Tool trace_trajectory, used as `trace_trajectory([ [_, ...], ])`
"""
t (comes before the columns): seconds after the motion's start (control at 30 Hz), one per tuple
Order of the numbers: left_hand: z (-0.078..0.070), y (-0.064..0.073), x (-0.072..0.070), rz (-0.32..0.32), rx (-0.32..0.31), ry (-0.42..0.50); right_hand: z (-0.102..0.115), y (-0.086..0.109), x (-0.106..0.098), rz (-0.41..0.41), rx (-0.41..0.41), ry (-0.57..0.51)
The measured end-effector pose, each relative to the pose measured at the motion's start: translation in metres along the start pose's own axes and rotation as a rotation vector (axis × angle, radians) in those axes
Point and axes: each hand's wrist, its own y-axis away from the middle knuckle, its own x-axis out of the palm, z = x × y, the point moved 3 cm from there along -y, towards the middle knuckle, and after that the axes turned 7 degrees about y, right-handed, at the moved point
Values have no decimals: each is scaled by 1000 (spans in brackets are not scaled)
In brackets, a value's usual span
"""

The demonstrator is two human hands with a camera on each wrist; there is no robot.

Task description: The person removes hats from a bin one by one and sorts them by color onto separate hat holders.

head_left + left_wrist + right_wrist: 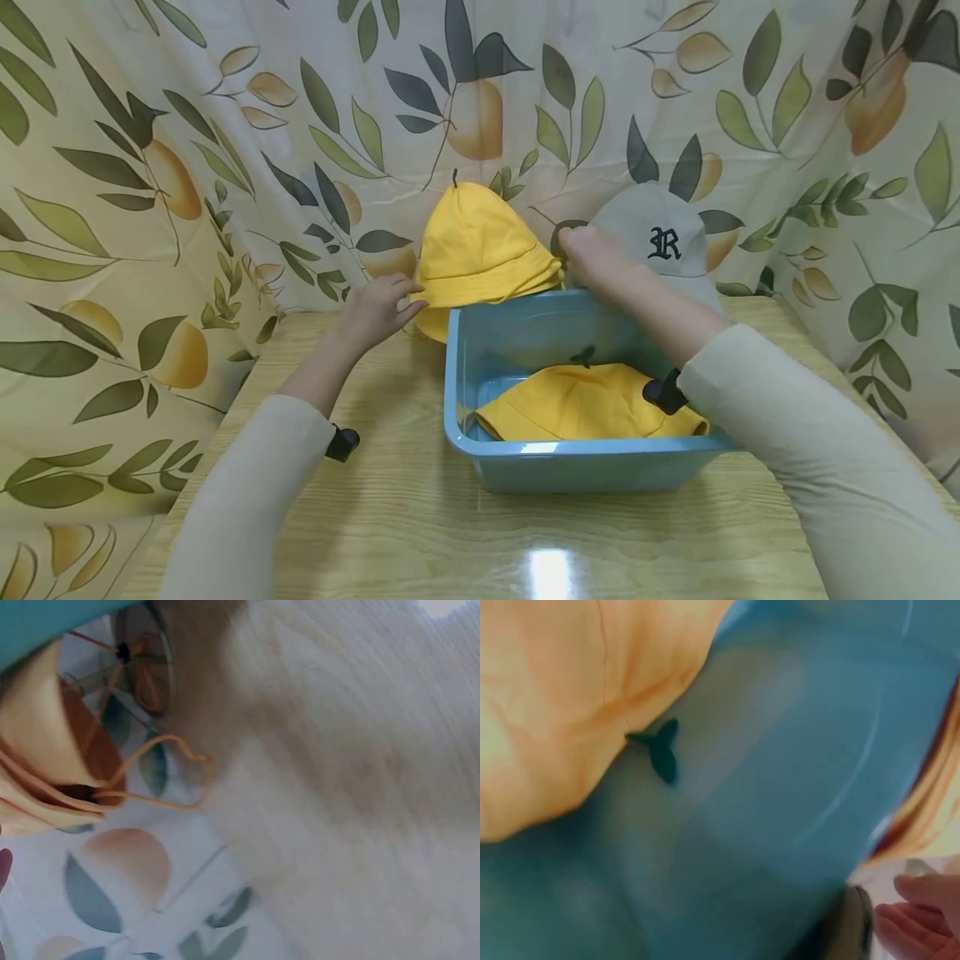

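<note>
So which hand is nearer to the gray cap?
Right: the right hand is close to the gray cap; the left hand is farther off, beyond the stacked yellow hats.

Blue tub (obstacle) — room leftward

The grey cap is partly hidden by the right hand and blue tub. Whether anything is pinched by that hand cannot be told. The left hand is mostly cut off by the left wrist view's edge.
</note>
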Motion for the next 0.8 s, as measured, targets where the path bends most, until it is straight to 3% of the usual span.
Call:
trace_trajectory([
  [0.1, -9, -10, -8, 41, 13, 22, -1, 10, -12, 24, -5, -13],
  [0.2, -17, -20, -16, 97, 6, 56, 1, 20, -22, -5, -34, 1],
  [0.4, -33, -34, -31, 215, -70, 111, 5, 43, -37, -3, -50, 7],
  [0.57, -46, -48, -34, 346, -111, 137, -1, 68, -42, 40, -9, -8],
  [0.8, -65, -79, -31, 485, -107, 198, -12, 103, -46, 89, 28, 1],
])
